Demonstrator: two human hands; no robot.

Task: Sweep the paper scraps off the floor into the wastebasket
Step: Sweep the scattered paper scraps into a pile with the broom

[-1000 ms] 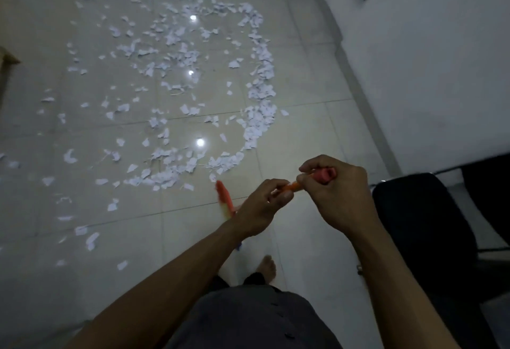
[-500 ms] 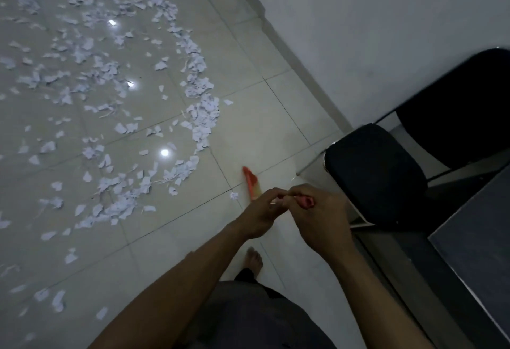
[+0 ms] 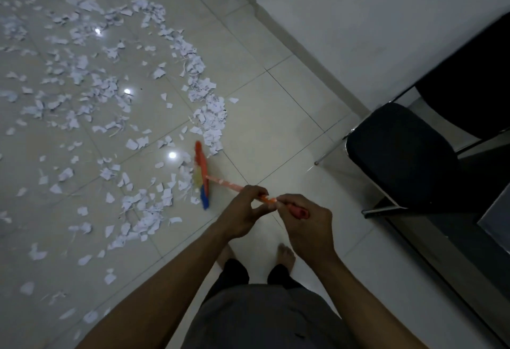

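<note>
Many white paper scraps (image 3: 116, 94) lie scattered over the pale tiled floor (image 3: 276, 133), thickest in a curved band on the left and centre. A small orange broom (image 3: 202, 173) with orange, yellow and blue bristles stands on the floor at the band's right edge, touching the scraps. Its thin orange handle runs back to me. My left hand (image 3: 242, 214) grips the handle lower down. My right hand (image 3: 306, 224) grips the red handle end just behind it. No wastebasket is in view.
A white wall (image 3: 358, 17) with a skirting board runs diagonally along the right. A black-seated chair (image 3: 400, 155) on metal legs stands at the right, close to my right hand. A dark table corner (image 3: 496, 219) shows at the far right. My bare feet (image 3: 285, 256) are below my hands.
The view has swung back left and down. The broom head has travelled left across the floor into the edge of the scrap band. Both hands kept their grip on the handle.
</note>
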